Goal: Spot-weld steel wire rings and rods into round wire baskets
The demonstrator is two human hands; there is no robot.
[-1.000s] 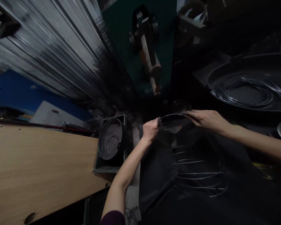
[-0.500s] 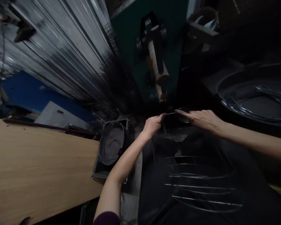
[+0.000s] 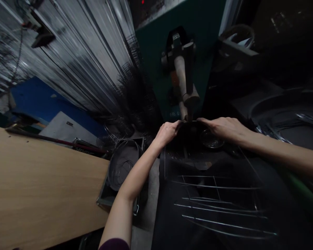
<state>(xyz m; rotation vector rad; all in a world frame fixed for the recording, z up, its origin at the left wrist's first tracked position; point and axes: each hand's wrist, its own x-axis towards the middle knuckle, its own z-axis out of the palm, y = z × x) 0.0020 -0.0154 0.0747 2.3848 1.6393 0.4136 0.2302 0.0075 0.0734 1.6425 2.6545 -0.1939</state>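
Note:
My left hand (image 3: 167, 132) and my right hand (image 3: 224, 128) both pinch the far rim of a round wire frame (image 3: 216, 198). The frame's thin metal spokes stretch back toward me over a dark surface. Its held edge sits right under the tip of a green machine's (image 3: 182, 45) electrode arm (image 3: 184, 81), which slants down to a point between my hands. The fingers of both hands are curled on the wire. A small round metal dish (image 3: 210, 139) lies just below my right hand.
A wooden tabletop (image 3: 41, 187) fills the lower left. A metal box holding wire rings (image 3: 121, 166) stands beside it. Stacked wire frames (image 3: 135, 100) pile up behind, against a corrugated wall. A big dark tray with wire hoops (image 3: 292, 118) is at the right.
Both hands have pushed the wire frame's rim forward, away from me, until it sits under the machine's arm tip. The view has tilted upward.

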